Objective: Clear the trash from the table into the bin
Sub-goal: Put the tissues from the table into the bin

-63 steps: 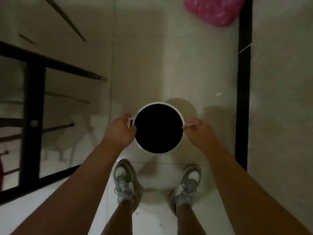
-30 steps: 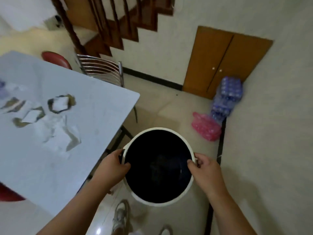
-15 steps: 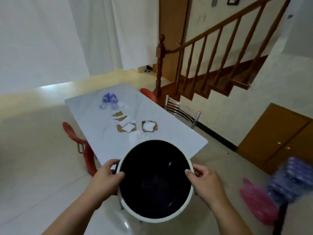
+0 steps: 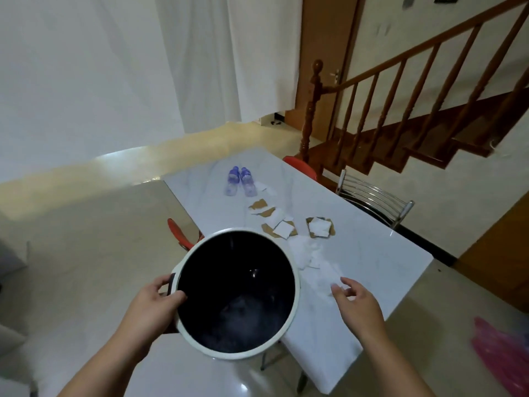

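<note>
A round bin [image 4: 294,308] with a white rim and a black inside is held up at the near left corner of the white table [image 4: 372,253]. My left hand [image 4: 156,303] grips its left handle. My right hand [image 4: 357,302] is off the bin, fingers spread, hovering over the crumpled white paper [image 4: 315,262] on the table. Beyond that lie torn brown cardboard and white paper scraps [image 4: 286,226], then two plastic bottles [image 4: 240,181] with blue caps lying on their sides.
A red chair [image 4: 181,236] stands at the table's left side, another red chair [image 4: 300,167] and a metal chair [image 4: 372,199] at its right. A wooden staircase [image 4: 400,116] rises behind. A pink bag [image 4: 501,351] lies on the floor at right.
My right hand has let go of the bin's rim and moved right over the white paper. The bin has come closer to the table, now held by my left hand alone.
</note>
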